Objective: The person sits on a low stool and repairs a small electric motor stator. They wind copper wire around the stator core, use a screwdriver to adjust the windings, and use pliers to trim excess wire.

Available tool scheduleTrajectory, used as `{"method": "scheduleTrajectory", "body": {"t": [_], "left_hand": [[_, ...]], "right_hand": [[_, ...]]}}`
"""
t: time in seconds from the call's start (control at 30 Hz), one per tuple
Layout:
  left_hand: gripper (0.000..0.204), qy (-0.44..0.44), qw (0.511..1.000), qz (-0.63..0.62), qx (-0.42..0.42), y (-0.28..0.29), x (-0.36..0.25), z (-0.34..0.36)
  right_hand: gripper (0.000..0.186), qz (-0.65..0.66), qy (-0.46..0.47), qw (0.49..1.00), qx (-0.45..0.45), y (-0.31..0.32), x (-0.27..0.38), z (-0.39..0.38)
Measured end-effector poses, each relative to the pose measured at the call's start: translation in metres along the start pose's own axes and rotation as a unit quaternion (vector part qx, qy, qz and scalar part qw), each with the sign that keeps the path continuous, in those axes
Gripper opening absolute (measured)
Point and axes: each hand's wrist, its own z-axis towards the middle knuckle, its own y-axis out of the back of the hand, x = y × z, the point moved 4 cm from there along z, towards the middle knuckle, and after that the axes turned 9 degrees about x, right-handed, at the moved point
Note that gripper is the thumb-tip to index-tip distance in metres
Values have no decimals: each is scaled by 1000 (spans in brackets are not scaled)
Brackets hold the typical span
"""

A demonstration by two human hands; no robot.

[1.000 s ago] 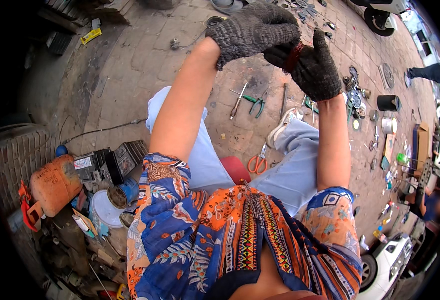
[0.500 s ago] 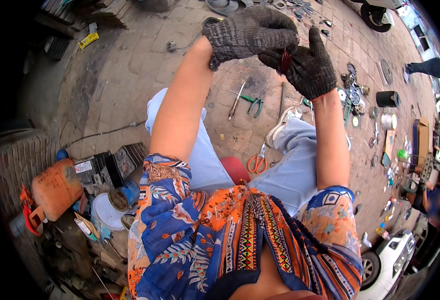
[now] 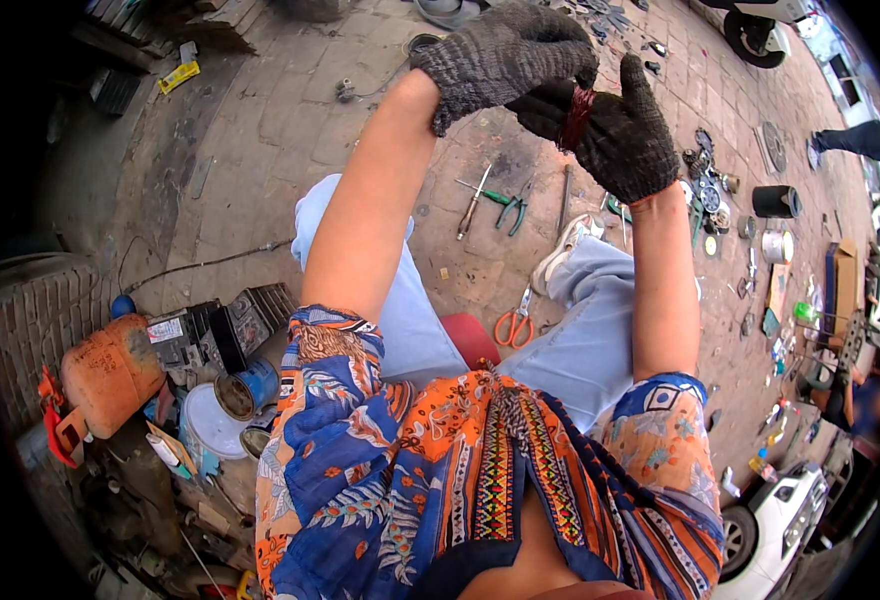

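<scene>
Right, both gloved hands are raised over the paved floor (image 3: 290, 130): the right hand (image 3: 615, 135) wears a dark red band (image 3: 575, 118) looped round its palm, and the left hand (image 3: 505, 55) closes over its fingers. That band looks light and stretchy; best gripped at its exposed edge.

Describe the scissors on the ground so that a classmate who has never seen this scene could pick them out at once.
Start at the person's pale blue trouser legs and look at the paving in the gap between them. There, beside a red block, lie the scissors. Their orange loop handles set them apart from the green-handled pliers and the screwdriver farther up the paving.
</scene>
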Motion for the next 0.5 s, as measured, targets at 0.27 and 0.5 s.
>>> {"method": "scheduleTrajectory", "body": {"t": [0.27, 0.5], "left_hand": [[27, -21, 997, 70, 3, -3, -2, 2], [26, 45, 998, 15, 29, -8, -2, 5]], "right_hand": [[89, -99, 8, 992, -78, 3, -2, -2], [82, -111, 5, 991, -75, 6, -3, -3]]}}
